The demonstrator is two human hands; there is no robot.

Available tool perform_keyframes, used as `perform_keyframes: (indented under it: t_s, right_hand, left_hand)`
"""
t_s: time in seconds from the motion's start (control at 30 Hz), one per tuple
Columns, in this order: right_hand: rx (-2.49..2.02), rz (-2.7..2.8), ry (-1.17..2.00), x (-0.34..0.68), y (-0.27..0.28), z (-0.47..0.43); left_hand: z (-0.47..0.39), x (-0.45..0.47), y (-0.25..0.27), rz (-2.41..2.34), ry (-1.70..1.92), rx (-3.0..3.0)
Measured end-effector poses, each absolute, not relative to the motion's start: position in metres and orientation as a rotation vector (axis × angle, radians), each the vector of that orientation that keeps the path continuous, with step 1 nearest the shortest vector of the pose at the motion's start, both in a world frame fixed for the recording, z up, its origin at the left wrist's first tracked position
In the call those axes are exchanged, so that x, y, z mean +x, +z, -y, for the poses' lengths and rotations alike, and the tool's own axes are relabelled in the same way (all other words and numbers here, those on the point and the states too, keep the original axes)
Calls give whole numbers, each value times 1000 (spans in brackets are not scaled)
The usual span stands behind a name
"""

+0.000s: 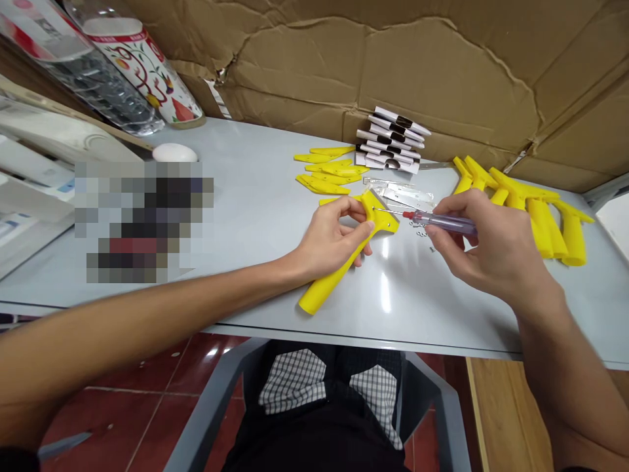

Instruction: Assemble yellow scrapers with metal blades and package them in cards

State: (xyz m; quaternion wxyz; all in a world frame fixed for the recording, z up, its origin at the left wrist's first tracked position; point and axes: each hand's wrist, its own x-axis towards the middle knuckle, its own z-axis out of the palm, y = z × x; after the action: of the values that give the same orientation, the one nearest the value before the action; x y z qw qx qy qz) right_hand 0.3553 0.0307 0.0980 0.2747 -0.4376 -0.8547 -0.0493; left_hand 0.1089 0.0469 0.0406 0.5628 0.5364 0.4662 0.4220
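Note:
My left hand [330,237] is closed around the neck of a yellow scraper [327,285], whose round handle slants down toward the table's front edge. A metal blade edge [382,198] shows along the scraper's head. In my right hand [496,249] is a screwdriver [445,223] with a clear purple handle and a red collar. Its thin shaft points left, and the tip meets the scraper head at a small screw or hole. Small metal nuts or screws [420,229] lie just under the screwdriver. Behind them rest flat metal blades [405,195].
Loose yellow head plates [331,172] lie behind my left hand, near stacked white-and-black paper sleeves [393,141]. Several yellow scraper handles [538,210] stand at the right. Cardboard [304,72] walls the back. Bottles [147,72] and a white rounded object [175,153] are at the left, by a blurred-out patch.

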Motion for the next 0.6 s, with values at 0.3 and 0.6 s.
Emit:
perform_keyframes:
  t_s: [0.3, 0.6]
  right_hand:
    - [-1177, 2264, -392, 356, 91, -36]
    - [-1166, 2358, -146, 352, 99, -30]
  left_hand:
    - [-47, 108, 41, -1111, 974, 1264]
    - [-46, 109, 41, -1094, 979, 1265]
